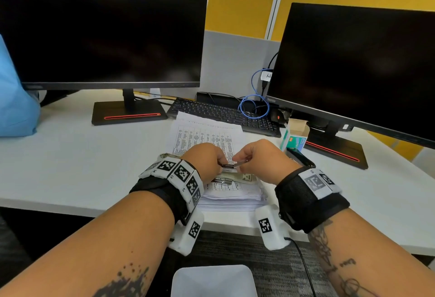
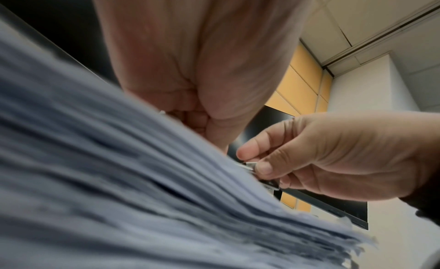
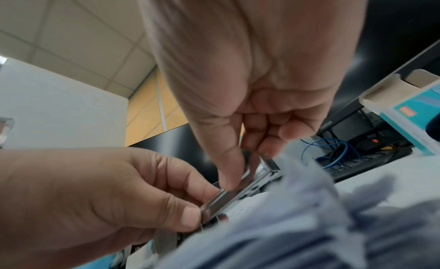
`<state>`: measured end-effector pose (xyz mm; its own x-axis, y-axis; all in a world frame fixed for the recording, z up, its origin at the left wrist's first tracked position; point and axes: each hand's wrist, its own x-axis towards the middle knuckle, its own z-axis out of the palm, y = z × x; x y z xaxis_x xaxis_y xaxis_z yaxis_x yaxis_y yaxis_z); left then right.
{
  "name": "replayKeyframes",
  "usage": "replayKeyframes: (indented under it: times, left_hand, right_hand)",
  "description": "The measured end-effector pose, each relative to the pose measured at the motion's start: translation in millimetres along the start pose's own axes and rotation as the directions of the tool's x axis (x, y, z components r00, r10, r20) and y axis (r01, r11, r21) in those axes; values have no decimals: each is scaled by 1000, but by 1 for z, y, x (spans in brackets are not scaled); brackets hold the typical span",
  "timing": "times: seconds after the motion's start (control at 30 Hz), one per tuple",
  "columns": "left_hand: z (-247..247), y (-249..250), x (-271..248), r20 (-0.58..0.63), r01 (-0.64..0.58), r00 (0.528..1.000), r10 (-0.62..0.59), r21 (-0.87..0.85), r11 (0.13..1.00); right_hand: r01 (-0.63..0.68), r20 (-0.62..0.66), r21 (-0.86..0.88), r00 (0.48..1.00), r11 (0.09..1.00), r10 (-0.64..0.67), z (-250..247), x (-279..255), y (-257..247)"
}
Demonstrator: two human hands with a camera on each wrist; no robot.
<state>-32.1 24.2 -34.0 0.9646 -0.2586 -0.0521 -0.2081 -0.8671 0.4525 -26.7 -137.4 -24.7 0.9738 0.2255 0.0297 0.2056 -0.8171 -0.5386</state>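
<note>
My two hands meet over a thick stack of printed papers (image 1: 226,193) near the desk's front edge. Between them is a short silvery strip of staples (image 1: 231,168). My left hand (image 1: 220,162) pinches its left end with thumb and fingertips. The right hand (image 1: 240,161) pinches the other end from above. The right wrist view shows the staple strip (image 3: 228,194) held by my left hand (image 3: 200,203) and right hand (image 3: 247,164). A metal stapler part (image 1: 222,181) lies on the papers just below the hands, mostly hidden.
An open staple box (image 1: 295,137) stands right of the papers, with a black stapler body (image 1: 300,157) in front of it. A keyboard (image 1: 223,114), a blue cable (image 1: 254,106) and two dark monitors (image 1: 106,28) fill the back. A blue bag (image 1: 14,99) sits far left; a white bin (image 1: 214,280) is below the desk edge.
</note>
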Motion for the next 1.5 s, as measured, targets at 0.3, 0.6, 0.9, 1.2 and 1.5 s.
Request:
replayKeyframes:
  times: [0.3,0.6,0.9,1.2,1.5]
  left_hand:
    - [1,-2,1,-18,-8,1000,7,-23,1000]
    - [0,-1,-1,-5,-22,1000,22,15,1000]
    - [-1,-1,-2,-8,-24,1000,24,1,1000]
    - [1,-3,-1,-18,-12,1000,12,-21,1000]
    - [-2,2,-2,19,5,1000,-5,21,1000]
  right_hand:
    - [-49,52,-105,997,993,54,-8,-2,3]
    - [-46,66,-129,996,991,55,-17,-5,4]
    - [-62,-40,-23,997,998,61,-12,-3,-2]
    - [-99,-31,-45,995,994,98,-5,-2,-2]
    - [71,36,-362,997,929,-62,6,-2,-13]
